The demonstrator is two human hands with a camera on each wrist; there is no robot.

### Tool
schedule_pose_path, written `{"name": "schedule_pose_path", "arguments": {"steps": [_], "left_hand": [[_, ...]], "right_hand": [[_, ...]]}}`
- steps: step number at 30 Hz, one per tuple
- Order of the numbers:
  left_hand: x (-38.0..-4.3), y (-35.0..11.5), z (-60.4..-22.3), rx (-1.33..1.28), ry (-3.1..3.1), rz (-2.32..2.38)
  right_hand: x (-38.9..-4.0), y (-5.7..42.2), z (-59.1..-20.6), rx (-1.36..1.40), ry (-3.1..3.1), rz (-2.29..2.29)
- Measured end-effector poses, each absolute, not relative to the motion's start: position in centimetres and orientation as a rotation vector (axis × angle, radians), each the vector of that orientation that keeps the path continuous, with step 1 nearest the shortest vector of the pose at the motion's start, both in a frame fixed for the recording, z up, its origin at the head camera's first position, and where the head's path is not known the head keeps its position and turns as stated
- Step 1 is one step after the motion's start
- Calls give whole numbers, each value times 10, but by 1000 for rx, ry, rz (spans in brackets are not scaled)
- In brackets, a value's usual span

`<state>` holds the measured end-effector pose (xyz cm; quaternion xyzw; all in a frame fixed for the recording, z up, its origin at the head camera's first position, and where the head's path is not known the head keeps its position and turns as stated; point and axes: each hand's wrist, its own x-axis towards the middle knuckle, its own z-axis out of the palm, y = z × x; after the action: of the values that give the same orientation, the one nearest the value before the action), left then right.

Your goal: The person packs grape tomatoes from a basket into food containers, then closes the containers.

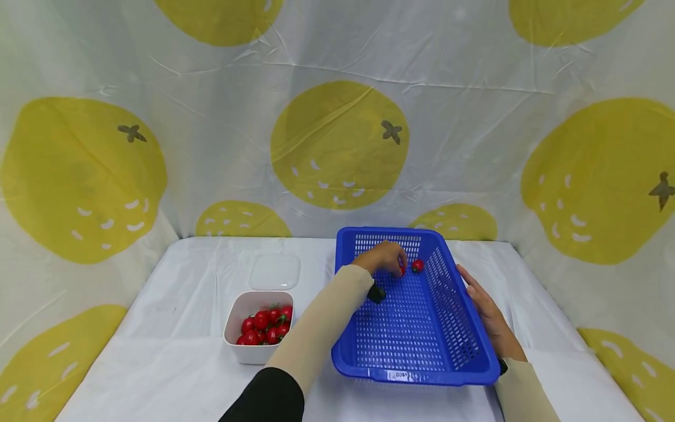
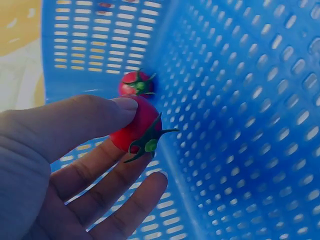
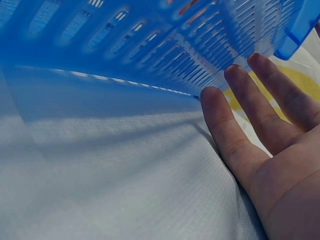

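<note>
Inside the blue plastic basket (image 1: 350, 366), my left hand (image 1: 386, 258) pinches a cherry tomato (image 2: 140, 122) between thumb and fingers. The tomato's green stem points away from the thumb, and the other fingers are spread below it. Another cherry tomato (image 1: 418, 265) lies at the far end of the basket, just beyond the held one. Along the basket's right side rests my right hand (image 1: 487, 310). In the right wrist view its fingers (image 3: 225, 125) are extended beside the basket's outer wall; its thumb is out of sight there.
Left of the basket stands a white square container (image 1: 248, 354) holding several cherry tomatoes (image 1: 262, 320). A translucent lid (image 1: 275, 271) lies flat behind it. White cloth (image 1: 174, 328) covers the table, and a lemon-patterned curtain (image 1: 464, 146) hangs around it.
</note>
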<state>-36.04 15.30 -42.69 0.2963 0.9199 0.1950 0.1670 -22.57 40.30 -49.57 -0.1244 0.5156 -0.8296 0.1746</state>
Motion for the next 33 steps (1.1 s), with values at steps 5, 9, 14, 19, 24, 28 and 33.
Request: {"name": "schedule_pose_path", "arguments": {"steps": [5, 9, 14, 19, 24, 28, 33], "left_hand": [[-361, 148, -414, 896, 2611, 557], [-361, 142, -402, 968, 2593, 568], [-358, 134, -386, 1065, 2530, 576], [-353, 120, -367, 1201, 2501, 453], [-349, 105, -353, 1351, 2510, 353], [-345, 90, -344, 1433, 2495, 363], [-337, 69, -332, 1468, 2476, 386]], "right_hand": [[-223, 402, -495, -388, 1381, -2370], [-222, 402, -495, -412, 1332, -2378], [-222, 401, -494, -338, 1417, -2356], [-223, 400, -493, -284, 1517, -2331], [-222, 398, -491, -238, 1578, -2307], [-221, 396, -490, -243, 1593, -2297], [-220, 398, -490, -302, 1553, -2315]]}}
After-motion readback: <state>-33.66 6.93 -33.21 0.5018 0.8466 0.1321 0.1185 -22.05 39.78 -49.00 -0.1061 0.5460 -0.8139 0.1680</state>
